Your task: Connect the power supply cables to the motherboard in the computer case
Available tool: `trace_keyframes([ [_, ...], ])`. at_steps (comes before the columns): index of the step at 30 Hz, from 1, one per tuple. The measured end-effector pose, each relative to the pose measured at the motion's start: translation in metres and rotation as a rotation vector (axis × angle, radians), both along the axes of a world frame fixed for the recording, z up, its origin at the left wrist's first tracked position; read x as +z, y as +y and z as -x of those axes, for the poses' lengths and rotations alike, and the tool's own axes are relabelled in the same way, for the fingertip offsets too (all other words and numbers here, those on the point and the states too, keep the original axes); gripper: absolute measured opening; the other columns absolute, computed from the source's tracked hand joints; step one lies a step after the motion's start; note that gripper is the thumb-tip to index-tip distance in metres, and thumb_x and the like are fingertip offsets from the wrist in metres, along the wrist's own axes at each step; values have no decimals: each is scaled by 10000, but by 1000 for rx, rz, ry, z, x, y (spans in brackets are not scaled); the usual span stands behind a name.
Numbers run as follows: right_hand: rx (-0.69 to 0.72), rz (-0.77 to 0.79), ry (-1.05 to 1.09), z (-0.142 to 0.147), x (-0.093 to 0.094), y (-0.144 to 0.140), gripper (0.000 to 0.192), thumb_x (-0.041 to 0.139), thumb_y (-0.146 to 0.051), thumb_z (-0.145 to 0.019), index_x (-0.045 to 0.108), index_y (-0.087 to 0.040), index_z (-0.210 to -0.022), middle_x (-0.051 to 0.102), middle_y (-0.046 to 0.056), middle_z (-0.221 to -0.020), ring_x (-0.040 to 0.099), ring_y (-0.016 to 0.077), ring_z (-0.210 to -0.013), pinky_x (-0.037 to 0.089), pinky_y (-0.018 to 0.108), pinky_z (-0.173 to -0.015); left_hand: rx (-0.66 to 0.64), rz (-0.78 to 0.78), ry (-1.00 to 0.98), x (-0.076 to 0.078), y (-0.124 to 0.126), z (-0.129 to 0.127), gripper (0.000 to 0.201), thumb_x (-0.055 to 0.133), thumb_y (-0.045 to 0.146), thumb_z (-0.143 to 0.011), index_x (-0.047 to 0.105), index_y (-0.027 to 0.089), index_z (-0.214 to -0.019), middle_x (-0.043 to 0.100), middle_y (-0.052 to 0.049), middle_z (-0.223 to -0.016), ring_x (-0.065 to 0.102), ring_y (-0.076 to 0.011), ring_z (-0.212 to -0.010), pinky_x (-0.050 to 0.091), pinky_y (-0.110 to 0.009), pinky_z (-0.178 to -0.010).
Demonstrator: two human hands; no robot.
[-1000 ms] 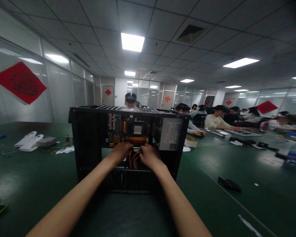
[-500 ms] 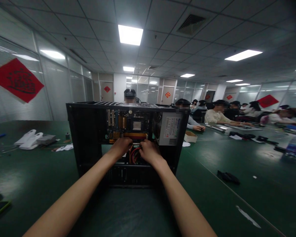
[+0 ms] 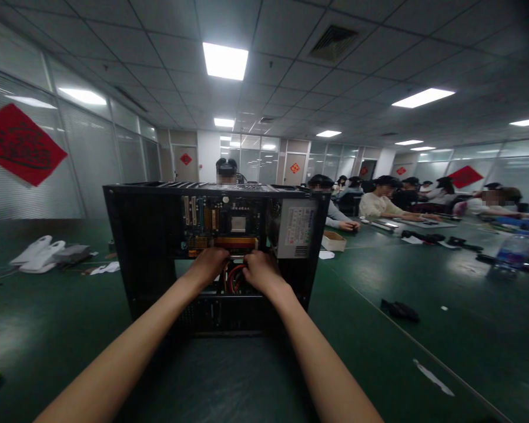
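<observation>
An open black computer case (image 3: 119,247) stands upright on the table before me. Its motherboard (image 3: 247,207) faces me, with the power supply (image 3: 296,230) at upper right. Both hands reach to the orange and yellow memory slots (image 3: 235,242) along the board's lower edge. My left hand (image 3: 209,263) has curled fingers at the slots' left end. At the right end, my right hand (image 3: 264,269) is likewise closed, fingertips turned inward. A thin light strip shows between them; whether they grip it is hidden. Red and black cables (image 3: 234,278) hang just below.
The green table (image 3: 357,341) bears a white plastic bag (image 3: 39,254) at left and a small open box (image 3: 334,241) at right. A black item (image 3: 399,309), a paper strip (image 3: 432,376) and a water bottle (image 3: 514,251) lie or stand farther right. Several people sit beyond.
The whole view has shifted slightly, so the case and the room appear farther left. Both hands stay at the memory slots, with little visible change in their grip.
</observation>
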State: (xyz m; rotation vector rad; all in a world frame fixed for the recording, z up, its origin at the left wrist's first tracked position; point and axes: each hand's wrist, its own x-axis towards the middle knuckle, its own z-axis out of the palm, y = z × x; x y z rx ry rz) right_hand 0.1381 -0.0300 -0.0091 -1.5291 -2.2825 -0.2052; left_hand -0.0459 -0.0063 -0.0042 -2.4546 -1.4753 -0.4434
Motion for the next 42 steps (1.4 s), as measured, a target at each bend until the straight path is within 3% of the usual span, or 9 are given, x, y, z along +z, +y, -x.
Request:
trace_keyframes([
  [10, 49, -14, -12, 0, -2, 2, 189, 576, -191, -852, 704, -121, -972, 648, 139, -1062, 621, 231, -1002, 475, 278, -833, 115, 63, 17, 6, 2, -8, 191, 539, 217, -876, 717, 184, -938, 727, -126, -973, 686, -283, -946, 482, -316, -734],
  [16, 73, -31, -5, -1, -4, 0, 205, 546, -137, -850, 664, -133, -1017, 591, 128, -1112, 624, 217, -981, 475, 276, -828, 95, 68, 13, 7, -1, -6, 197, 542, 228, -877, 724, 187, -938, 730, -135, -956, 691, -293, -935, 485, -325, -730],
  [26, 263, -108, -196, 9, 6, 22, 249, 397, -79, -921, 582, -152, -1072, 552, 115, -1162, 615, 206, -984, 475, 292, -799, 23, 74, -65, 4, 4, 1, 225, 532, 275, -913, 732, 189, -967, 728, -147, -1000, 690, -290, -960, 483, -322, -759],
  [36, 219, -104, -130, 11, 2, 25, 183, 452, -92, -903, 556, -138, -1047, 573, 112, -1144, 614, 211, -989, 480, 298, -817, 3, 45, -85, -2, 9, 7, 204, 566, 274, -900, 741, 184, -952, 730, -137, -957, 691, -271, -926, 482, -308, -767],
  [42, 187, -90, -168, 13, 2, 25, 207, 446, -104, -910, 544, -137, -1089, 566, 126, -1167, 614, 219, -1008, 487, 310, -833, -25, 66, -152, -4, 9, 7, 214, 572, 208, -877, 741, 190, -1007, 742, -101, -998, 688, -216, -950, 483, -262, -807],
])
